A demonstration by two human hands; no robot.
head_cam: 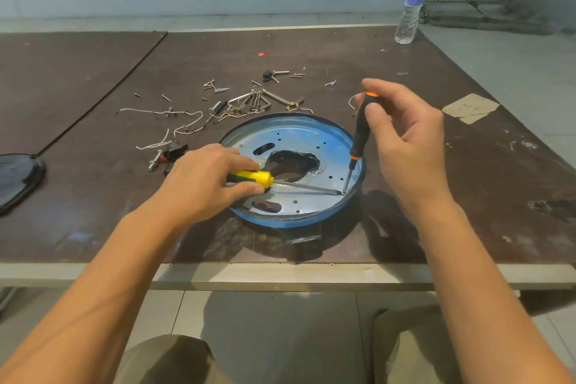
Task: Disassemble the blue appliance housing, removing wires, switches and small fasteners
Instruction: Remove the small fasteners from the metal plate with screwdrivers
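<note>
The round blue housing (299, 134) lies flat on the brown table, its metal inner plate facing up with a ragged hole in the middle. My left hand (202, 178) grips a yellow-and-green screwdriver (258, 178) laid almost flat, its shaft reaching to the housing's right inner rim. My right hand (402, 137) pinches the top of a black-and-orange screwdriver (361, 128) that stands nearly upright. Both tips meet at the same spot by the right rim.
Loose screws, hex keys (261, 100), white wires (174, 125) and a black switch part (171, 153) lie scattered behind and left of the housing. A black cover (15, 178) sits at the left edge, a water bottle (411, 3) at the far right, cardboard scrap (469, 107) to the right.
</note>
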